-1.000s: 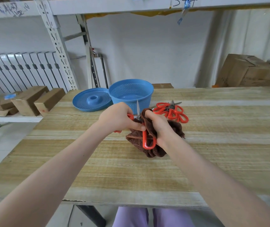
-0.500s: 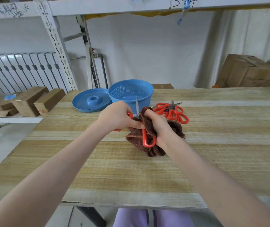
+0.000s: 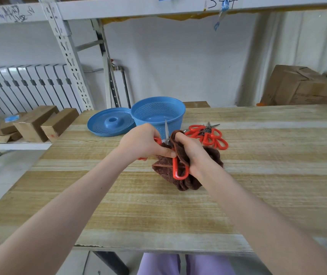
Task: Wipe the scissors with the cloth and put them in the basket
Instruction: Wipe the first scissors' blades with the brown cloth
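Note:
My left hand grips one red handle of a pair of scissors, whose blade points up toward the blue basket. My right hand holds the brown cloth bunched around the scissors near the blade, with the other red handle loop hanging below. Both hands hover just above the wooden table, in front of the basket. A pile of more red-handled scissors lies on the table to the right of the basket.
The blue basket lid lies flat to the left of the basket. Wooden blocks sit on a shelf at the left. A cardboard box stands behind the table at the right. A metal shelf frame rises at the back.
My hands and the scissors have stayed almost in place; my right hand with the cloth shifted slightly up along the blade.

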### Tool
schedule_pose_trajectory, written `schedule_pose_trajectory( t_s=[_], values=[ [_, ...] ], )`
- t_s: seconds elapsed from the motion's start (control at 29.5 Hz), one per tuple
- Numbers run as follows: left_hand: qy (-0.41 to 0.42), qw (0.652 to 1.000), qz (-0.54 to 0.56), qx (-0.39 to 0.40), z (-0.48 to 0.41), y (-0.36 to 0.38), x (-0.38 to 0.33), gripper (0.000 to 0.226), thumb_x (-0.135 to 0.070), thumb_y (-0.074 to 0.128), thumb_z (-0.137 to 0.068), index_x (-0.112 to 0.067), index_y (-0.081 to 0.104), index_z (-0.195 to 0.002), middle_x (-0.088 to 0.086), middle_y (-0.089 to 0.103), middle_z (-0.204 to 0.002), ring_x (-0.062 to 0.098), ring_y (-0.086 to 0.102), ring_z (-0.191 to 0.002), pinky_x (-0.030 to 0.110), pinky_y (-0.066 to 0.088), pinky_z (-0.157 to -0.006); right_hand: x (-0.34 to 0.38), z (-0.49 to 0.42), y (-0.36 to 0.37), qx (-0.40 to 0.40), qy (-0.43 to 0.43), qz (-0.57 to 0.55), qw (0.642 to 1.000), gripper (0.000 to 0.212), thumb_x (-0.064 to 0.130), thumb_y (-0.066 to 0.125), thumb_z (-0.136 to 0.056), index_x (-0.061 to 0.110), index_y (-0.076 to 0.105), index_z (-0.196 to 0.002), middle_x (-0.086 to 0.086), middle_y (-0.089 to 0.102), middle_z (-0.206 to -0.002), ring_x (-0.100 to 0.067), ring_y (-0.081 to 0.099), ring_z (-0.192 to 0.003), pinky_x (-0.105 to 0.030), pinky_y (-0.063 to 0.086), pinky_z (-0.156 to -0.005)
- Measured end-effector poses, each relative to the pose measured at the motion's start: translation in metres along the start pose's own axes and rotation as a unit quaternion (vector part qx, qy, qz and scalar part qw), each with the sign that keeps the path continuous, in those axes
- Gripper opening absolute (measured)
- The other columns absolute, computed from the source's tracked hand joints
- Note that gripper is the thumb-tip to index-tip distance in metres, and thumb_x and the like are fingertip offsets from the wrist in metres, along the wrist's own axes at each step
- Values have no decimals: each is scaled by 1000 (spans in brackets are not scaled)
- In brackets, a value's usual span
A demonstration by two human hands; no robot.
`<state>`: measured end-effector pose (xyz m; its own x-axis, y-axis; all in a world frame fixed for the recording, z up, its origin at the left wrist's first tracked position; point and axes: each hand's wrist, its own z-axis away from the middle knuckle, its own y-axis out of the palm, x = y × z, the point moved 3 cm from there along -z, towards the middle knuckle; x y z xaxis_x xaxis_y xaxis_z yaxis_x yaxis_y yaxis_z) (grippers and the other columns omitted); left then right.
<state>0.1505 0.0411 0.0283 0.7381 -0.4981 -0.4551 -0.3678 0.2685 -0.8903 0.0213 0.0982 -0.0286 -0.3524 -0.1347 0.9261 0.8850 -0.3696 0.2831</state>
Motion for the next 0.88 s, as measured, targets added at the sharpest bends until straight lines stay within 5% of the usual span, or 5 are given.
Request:
schedule_pose_trajectory(
  t_s=[0.14,0.24,0.37,0.51,0.88],
  values=[
    [1,1000,-1,-6,-1,-1,-1,63,-62,82,-52,-20,35,-51,-8,38,-37,13,42,-30,22,37,-43,0,1,0,12,-2,-25,1000,24,13,60,-84,12,77,-67,-9,75,-81,-20,72,-72,-34,58,-70],
    [2,1000,-2,-9,-1,-2,-2,64,-62,82,-54,-18,35,-51,-9,38,-35,13,42,-30,22,38,-43,-1,1,1,6,3,-28,1000,18,13,62,-83,9,76,-73,-11,75,-82,-24,71,-77,-39,59,-79],
    [-1,1000,3,-3,0,-1,-3,64,-61,83,-53,-19,35,-52,-9,38,-37,13,41,-30,20,37,-42,2,3,0,6,-6,-8,1000,17,13,62,-83,7,72,-72,-5,73,-69,-15,69,-59,-25,54,-53],
    [-2,1000,-1,-5,1,-2,-5,62,-65,79,-50,-19,37,-50,-6,41,-38,14,43,-32,22,38,-43,2,3,-1,9,-14,-24,1000,19,12,62,-83,9,75,-70,-8,75,-76,-19,71,-68,-32,58,-67],
    [-1,1000,7,-10,2,-3,-6,62,-59,83,-52,-19,35,-51,-5,40,-41,16,43,-34,23,38,-45,3,6,-1,-3,-17,-25,1000,19,13,62,-83,-1,72,-91,-12,73,-81,-21,70,-69,-32,59,-66]
  ],
)
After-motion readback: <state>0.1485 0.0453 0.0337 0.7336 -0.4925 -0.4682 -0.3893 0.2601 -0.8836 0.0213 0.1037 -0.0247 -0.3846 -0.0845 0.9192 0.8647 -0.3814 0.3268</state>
